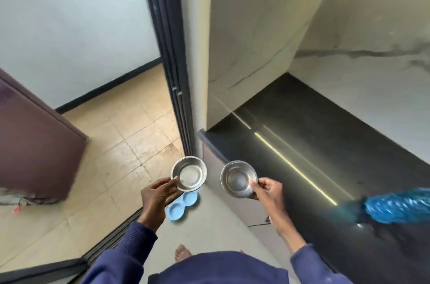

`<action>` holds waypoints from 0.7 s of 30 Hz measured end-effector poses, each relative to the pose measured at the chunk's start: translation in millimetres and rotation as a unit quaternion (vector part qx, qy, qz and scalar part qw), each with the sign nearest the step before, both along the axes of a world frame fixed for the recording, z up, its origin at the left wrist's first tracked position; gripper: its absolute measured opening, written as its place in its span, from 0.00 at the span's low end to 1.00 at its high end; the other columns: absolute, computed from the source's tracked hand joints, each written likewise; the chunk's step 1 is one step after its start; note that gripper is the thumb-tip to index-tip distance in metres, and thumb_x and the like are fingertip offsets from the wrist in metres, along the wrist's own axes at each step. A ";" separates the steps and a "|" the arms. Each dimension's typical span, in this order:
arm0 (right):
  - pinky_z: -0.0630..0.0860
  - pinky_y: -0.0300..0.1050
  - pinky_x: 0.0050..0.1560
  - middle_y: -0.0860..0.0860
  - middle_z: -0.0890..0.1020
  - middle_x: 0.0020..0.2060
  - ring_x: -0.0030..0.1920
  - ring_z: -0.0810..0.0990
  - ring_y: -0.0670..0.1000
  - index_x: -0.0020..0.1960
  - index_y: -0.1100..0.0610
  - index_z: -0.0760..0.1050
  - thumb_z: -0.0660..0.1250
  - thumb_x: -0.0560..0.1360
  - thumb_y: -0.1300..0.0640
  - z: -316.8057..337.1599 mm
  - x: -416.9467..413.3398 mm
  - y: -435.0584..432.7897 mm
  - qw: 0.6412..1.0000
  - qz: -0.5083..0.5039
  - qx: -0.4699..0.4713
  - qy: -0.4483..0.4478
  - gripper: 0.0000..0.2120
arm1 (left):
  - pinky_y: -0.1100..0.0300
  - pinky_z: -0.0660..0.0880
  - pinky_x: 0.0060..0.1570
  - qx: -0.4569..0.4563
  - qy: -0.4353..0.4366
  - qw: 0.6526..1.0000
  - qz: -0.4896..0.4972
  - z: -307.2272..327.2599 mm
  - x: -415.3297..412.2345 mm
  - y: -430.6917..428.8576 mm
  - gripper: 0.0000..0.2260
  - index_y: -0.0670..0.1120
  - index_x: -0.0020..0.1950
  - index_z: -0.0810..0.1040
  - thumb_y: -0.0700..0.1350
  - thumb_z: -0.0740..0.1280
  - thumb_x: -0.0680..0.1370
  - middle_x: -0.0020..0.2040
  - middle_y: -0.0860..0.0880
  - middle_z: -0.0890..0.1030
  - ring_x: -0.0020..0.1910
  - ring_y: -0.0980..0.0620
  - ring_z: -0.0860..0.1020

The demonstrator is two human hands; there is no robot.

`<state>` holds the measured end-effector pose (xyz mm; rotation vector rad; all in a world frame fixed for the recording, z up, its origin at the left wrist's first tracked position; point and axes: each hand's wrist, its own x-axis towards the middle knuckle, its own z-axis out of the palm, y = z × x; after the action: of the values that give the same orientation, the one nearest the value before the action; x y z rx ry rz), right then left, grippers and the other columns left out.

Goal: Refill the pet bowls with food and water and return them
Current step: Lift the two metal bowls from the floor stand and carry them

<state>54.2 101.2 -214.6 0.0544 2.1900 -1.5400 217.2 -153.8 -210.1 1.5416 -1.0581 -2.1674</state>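
I hold two small steel pet bowls in front of me, both empty. My left hand (157,197) pinches the near rim of the left bowl (189,173). My right hand (267,192) grips the rim of the right bowl (238,179), which hangs beside the counter's edge. Below them on the floor lies a light blue plastic bowl stand (186,204) with two round wells, partly hidden by my left hand.
A dark stone counter (325,144) runs along the right, with a blurred blue plastic bottle (395,208) at its near end. A dark door frame (176,97) and wall corner stand ahead. A maroon cabinet (35,144) is at the left on the tiled floor. My bare foot (182,252) shows below.
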 end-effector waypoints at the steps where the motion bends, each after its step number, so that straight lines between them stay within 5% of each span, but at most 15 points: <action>1: 0.82 0.52 0.38 0.61 0.83 0.33 0.36 0.83 0.56 0.39 0.65 0.81 0.74 0.74 0.63 -1.4 -2.3 15.8 1.000 -0.017 0.000 0.005 0.07 | 0.46 0.84 0.49 -0.002 0.011 1.000 -0.020 4.3 -11.8 8.9 0.06 0.33 0.52 0.81 0.33 0.73 0.76 0.49 0.30 0.83 0.48 0.34 0.84; 6: 0.82 0.69 0.45 0.68 0.82 0.36 0.39 0.85 0.66 0.38 0.68 0.78 0.73 0.75 0.61 -9.3 -16.9 82.5 0.993 -0.116 0.015 0.030 0.11 | 0.54 0.86 0.43 -0.022 0.042 0.993 -0.106 8.9 -77.2 53.2 0.03 0.32 0.50 0.81 0.29 0.69 0.78 0.42 0.34 0.84 0.35 0.42 0.86; 10: 0.85 0.63 0.41 0.63 0.85 0.36 0.41 0.87 0.65 0.38 0.65 0.81 0.73 0.76 0.64 -8.2 -27.9 114.5 0.977 -0.212 -0.004 0.017 0.08 | 0.57 0.85 0.34 -0.032 0.064 0.982 -0.174 7.8 -127.3 86.0 0.02 0.34 0.47 0.81 0.30 0.69 0.78 0.36 0.38 0.86 0.32 0.44 0.86; 17: 0.85 0.64 0.45 0.65 0.85 0.39 0.43 0.87 0.65 0.45 0.71 0.80 0.74 0.75 0.67 -12.3 -61.3 134.7 0.950 -0.309 -0.034 0.012 0.06 | 0.58 0.84 0.31 -0.013 0.046 0.961 -0.274 0.8 -199.3 115.7 0.05 0.30 0.54 0.79 0.28 0.66 0.79 0.38 0.36 0.83 0.29 0.46 0.85; 21: 0.85 0.61 0.46 0.65 0.84 0.42 0.45 0.86 0.65 0.49 0.73 0.80 0.74 0.74 0.69 -19.9 -81.9 133.4 0.926 -0.373 -0.046 -0.025 0.07 | 0.57 0.84 0.30 -0.018 0.042 0.957 -0.285 2.7 -238.6 125.4 0.08 0.28 0.57 0.78 0.27 0.67 0.78 0.31 0.39 0.84 0.27 0.47 0.84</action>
<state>-27.8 234.6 -234.6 0.9845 2.1615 -1.9797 -21.3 -28.4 -207.4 1.2134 -1.6634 -2.5194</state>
